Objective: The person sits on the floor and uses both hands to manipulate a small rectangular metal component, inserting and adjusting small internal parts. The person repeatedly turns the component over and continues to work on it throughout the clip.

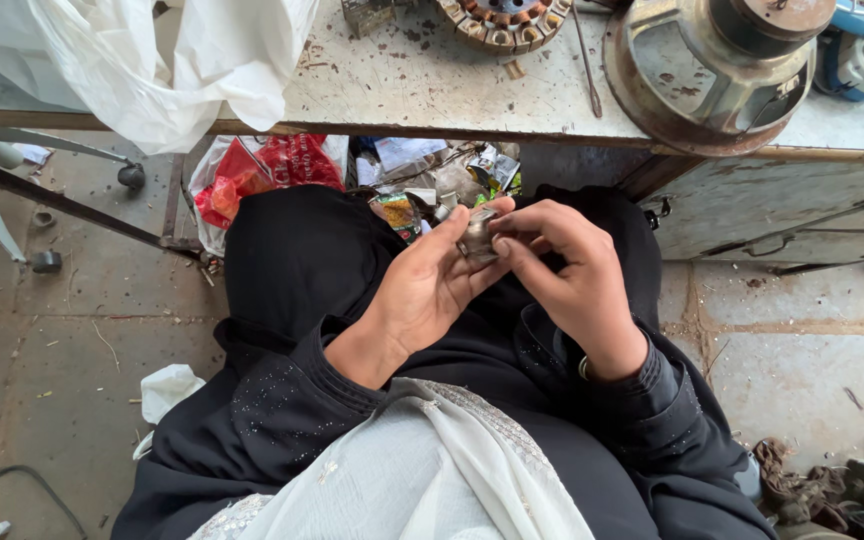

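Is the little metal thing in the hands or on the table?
In the hands: the metal piece sits between left hand and right hand.

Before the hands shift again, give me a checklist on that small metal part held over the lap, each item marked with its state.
1. Small metal part held by both hands: ok.
2. Left hand supports it from below, fingers up: ok.
3. Right hand fingertips pinch its side: ok.
4. Grip firmness: cannot tell.
5. Part's condition: cannot tell, too small and partly covered.
6. Held over the dark lap, not the littered floor: ok.
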